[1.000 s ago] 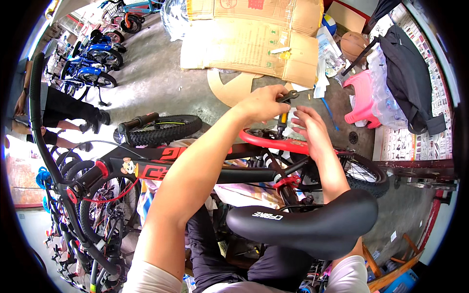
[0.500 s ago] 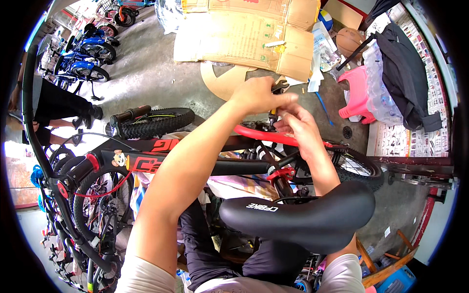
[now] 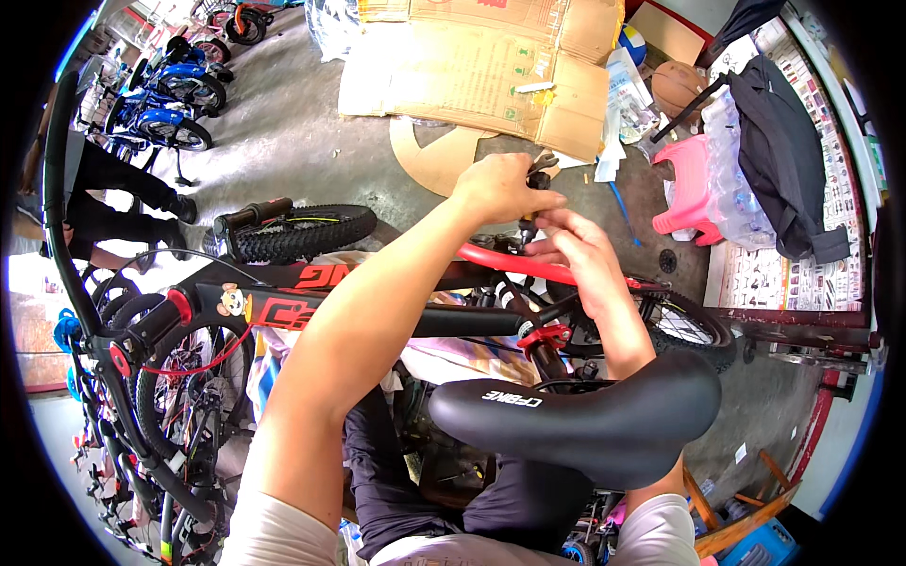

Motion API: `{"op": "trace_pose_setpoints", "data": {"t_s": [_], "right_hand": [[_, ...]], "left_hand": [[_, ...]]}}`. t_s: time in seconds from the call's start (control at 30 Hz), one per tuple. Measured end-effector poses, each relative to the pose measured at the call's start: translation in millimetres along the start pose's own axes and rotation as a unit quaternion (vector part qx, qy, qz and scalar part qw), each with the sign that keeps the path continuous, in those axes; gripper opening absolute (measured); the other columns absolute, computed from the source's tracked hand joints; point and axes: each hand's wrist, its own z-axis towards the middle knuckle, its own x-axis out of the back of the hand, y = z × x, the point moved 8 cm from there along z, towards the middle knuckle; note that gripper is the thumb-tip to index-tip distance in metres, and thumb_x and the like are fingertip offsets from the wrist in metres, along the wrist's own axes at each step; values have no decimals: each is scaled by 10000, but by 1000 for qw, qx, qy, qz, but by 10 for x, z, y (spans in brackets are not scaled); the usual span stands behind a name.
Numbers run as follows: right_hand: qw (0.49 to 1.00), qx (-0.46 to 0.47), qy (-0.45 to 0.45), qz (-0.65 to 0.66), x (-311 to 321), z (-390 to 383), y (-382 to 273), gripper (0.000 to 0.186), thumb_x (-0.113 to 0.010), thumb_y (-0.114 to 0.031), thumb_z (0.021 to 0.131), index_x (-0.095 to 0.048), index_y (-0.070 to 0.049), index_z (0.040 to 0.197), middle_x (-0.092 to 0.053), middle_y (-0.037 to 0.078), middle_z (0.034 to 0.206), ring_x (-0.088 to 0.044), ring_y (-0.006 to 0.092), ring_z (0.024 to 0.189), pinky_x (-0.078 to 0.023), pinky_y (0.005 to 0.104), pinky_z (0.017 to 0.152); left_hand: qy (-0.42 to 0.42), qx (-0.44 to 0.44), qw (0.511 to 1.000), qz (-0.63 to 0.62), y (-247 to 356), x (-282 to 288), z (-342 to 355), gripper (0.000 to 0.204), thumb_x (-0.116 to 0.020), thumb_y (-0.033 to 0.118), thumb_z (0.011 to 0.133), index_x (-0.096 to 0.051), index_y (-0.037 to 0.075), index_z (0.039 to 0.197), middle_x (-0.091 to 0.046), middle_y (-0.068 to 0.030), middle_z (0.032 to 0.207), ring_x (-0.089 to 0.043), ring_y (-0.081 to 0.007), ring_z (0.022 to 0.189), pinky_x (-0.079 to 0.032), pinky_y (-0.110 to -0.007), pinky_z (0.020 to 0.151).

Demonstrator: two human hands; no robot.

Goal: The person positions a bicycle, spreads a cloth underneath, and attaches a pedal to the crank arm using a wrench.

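Observation:
Above the red chain guard (image 3: 547,271) of a black bicycle, my left hand (image 3: 500,191) is closed on a wrench, whose dark open-ended jaw (image 3: 545,162) sticks out past the fingers. A dark part with a yellow-orange band (image 3: 527,226) shows below that hand, its lower end at the crank area. My right hand (image 3: 583,253) is beside it with bent fingers drawn together at the dark part; what they grip is hidden. The bicycle's black frame tube (image 3: 453,322) lies across in front of me, and its black saddle (image 3: 576,415) is nearest to me.
Flattened cardboard (image 3: 453,80) lies on the far floor. At right are a pink stool (image 3: 686,184), a basketball (image 3: 676,88) and a black jacket (image 3: 779,151). Blue bicycles (image 3: 175,127) stand far left, near a person's dark-clothed legs (image 3: 118,184). Handlebars (image 3: 61,189) rise at left.
Both hands stay at the same spot above the chain guard, with my right fingers shifted slightly. The person at left has moved their legs. The view has tilted a little.

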Motion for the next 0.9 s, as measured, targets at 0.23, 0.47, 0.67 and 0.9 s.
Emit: {"op": "trace_pose_setpoints", "data": {"t_s": [0.23, 0.47, 0.67, 0.9], "right_hand": [[988, -129, 64, 60, 131, 226, 147, 373, -565, -269, 952, -599, -26, 1234, -669, 50, 1078, -646, 141, 944, -507, 291, 791], [995, 86, 31, -48, 61, -29, -240, 243, -518, -155, 973, -673, -49, 1128, -673, 35, 976, -615, 117, 902, -479, 283, 804], [991, -61, 113, 30, 207, 181, -32, 358, -573, -248, 954, -606, -36, 1240, -617, 49, 1124, -571, 176, 993, -508, 340, 835], [992, 86, 45, -81, 112, -122, -279, 331, -567, -232, 966, -646, -38, 1222, -665, 46, 1146, -612, 157, 1017, -471, 287, 854]], "left_hand": [[38, 5, 998, -47, -68, 111, -46, 622, -725, 486, 756, -658, 30, 1174, -683, -236, 1083, -656, -347, 1048, -502, -431, 920], [13, 35, 999, -3, -65, 54, -5, 680, -675, 564, 779, -648, 37, 1208, -670, -240, 1137, -640, -339, 1104, -497, -434, 954], [34, 6, 999, -41, -88, 122, -45, 374, -667, 232, 857, -654, 72, 1195, -693, -187, 1099, -650, -337, 1041, -503, -409, 891], [44, 45, 995, -77, -82, 80, -21, 504, -719, 353, 801, -655, 62, 1207, -698, -197, 1066, -658, -349, 1016, -509, -431, 897]]}}
